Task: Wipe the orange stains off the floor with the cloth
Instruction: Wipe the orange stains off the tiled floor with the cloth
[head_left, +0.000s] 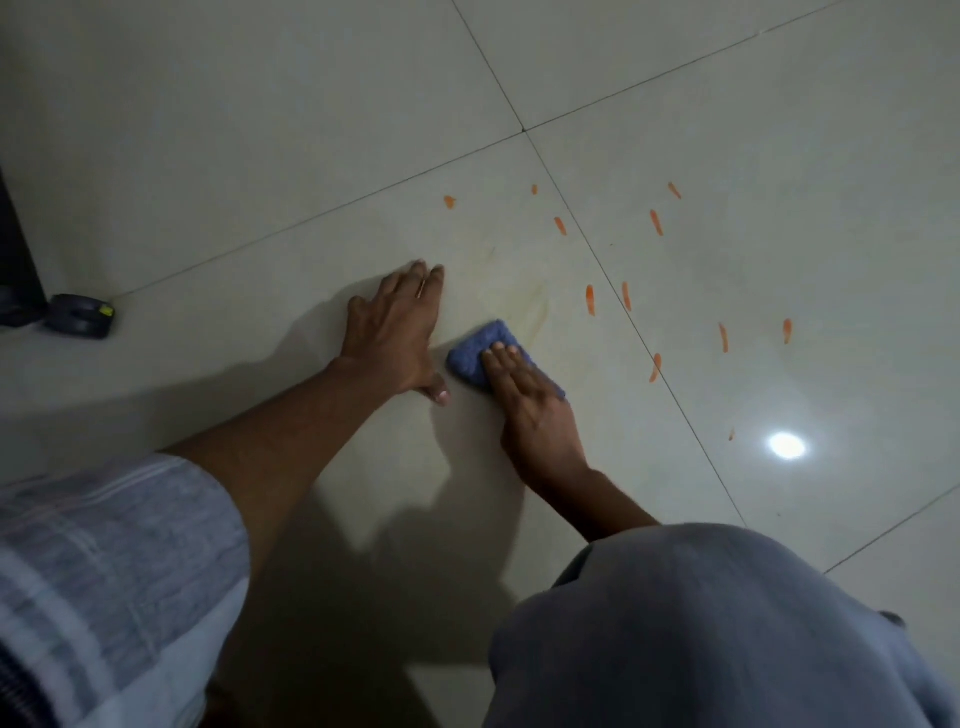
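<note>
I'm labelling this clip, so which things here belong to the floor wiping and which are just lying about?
Part of the job:
- folded blue cloth, pressed flat under the right hand
- orange streak stains on the pale glossy floor tiles
- left hand, flat on the tile

Lying about:
- small dark wheel-like object, far left

the right hand (524, 395) presses flat on a blue cloth (475, 356) on the tiled floor (260, 156); the left hand (400, 332) lies flat beside it, orange stains (655, 222) beyond.

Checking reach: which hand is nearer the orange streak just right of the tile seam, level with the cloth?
Right. The right hand, pressing the blue cloth, sits just left of that streak; the left hand lies flat on the floor farther left.
</note>
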